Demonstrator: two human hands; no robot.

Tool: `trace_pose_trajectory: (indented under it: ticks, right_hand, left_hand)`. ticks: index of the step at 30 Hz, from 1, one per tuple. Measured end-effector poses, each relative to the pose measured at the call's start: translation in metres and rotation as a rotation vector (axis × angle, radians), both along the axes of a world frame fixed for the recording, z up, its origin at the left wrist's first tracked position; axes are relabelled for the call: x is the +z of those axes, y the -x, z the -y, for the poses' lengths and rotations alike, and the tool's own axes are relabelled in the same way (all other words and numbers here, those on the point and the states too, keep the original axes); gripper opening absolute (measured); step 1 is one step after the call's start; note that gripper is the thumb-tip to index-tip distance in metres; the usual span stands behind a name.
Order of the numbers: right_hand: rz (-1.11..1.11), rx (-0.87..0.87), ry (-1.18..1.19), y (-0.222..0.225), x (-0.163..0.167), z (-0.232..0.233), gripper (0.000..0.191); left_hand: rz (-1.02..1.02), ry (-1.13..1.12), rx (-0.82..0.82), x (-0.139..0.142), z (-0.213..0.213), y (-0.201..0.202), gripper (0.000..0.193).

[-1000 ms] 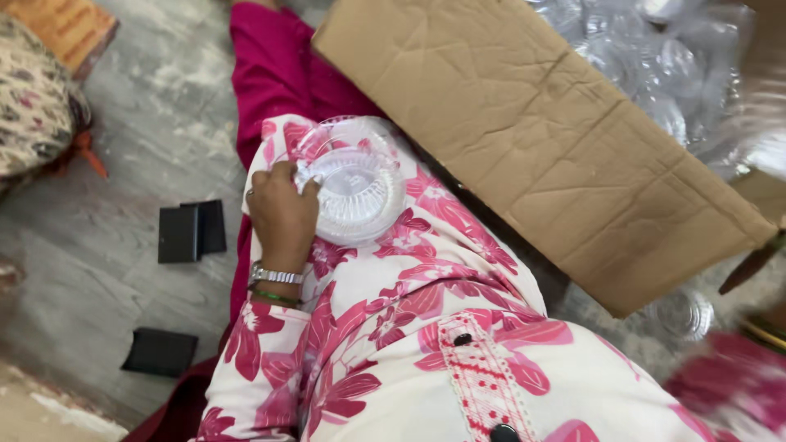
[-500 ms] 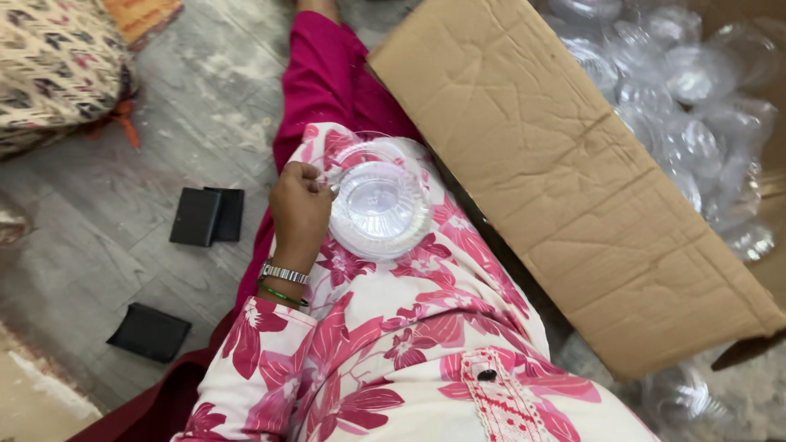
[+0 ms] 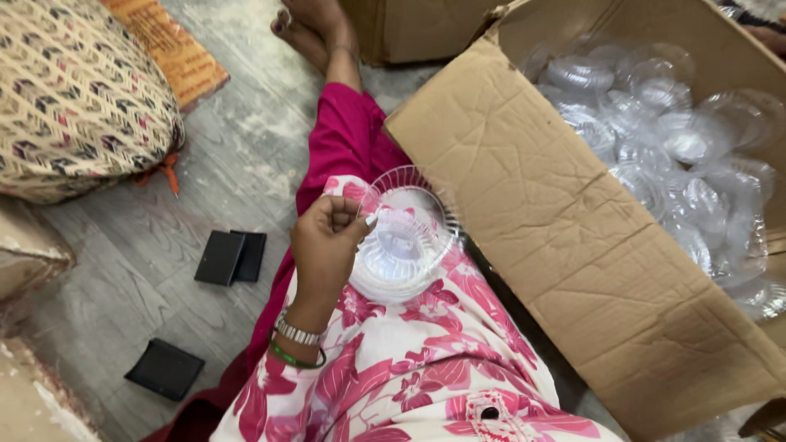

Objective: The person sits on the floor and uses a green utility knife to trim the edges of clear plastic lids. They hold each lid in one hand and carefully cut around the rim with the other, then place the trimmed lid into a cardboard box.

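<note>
Clear ribbed plastic, thin and glossy, makes up the stack of plastic bowls (image 3: 401, 241) resting on the person's lap at the centre of the frame, on a white garment printed with pink flowers. The left hand (image 3: 327, 245) sits at the stack's left rim, fingers curled closed, thumb and forefinger pinched on the edge of the topmost bowl. The right hand is out of view, so its grip cannot be told.

The bowls look nested tightly, so a clean separation seems to depend on catching only 1 rim between the fingertips; too deep a pinch would likely lift 2 or more together. Light pressure seems wise, since plastic this thin probably buckles or cracks when squeezed. Keeping the stack flat on the thigh should stop it sliding toward the cardboard box (image 3: 589, 270), whose big flap lies just right of the lap.

That box fills the right half of the frame, and many more loose clear bowls (image 3: 679, 147) lie heaped inside it at the upper right. On the grey floor at lower left lie 3 small black pads (image 3: 229, 256), and a patterned cushion (image 3: 78, 98) occupies the upper left corner
</note>
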State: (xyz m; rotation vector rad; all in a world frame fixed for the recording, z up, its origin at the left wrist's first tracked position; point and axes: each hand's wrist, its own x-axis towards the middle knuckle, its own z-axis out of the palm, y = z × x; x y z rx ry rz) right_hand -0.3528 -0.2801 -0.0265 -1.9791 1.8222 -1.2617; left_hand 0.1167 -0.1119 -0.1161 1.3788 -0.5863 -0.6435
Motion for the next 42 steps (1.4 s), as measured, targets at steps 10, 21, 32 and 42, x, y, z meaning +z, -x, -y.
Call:
trace_pose_trajectory:
  ticks: [10,21,32,42]
  right_hand:
    - [0.339,0.632,-0.482,-0.17,-0.025,-0.022,0.021]
    - [0.526,0.69,-0.775,-0.203,-0.005,-0.055,0.02]
    - [0.57,1.211,-0.773,-0.182,-0.02,-0.061,0.075]
    - [0.199,1.522,-0.771,-0.186,-0.012,-0.043,0.09]
  left_hand:
    - [-0.069,-0.046,-0.087,0.052,-0.016,0.008,0.018]
    - [-0.023,0.06,-0.186,0.058,-0.018,0.017,0.013]
    - [-0.205,-0.229,-0.538,0.073,-0.022,0.035,0.015]
    - [-0.153,-0.343,-0.766,0.079,-0.017,0.05,0.014]
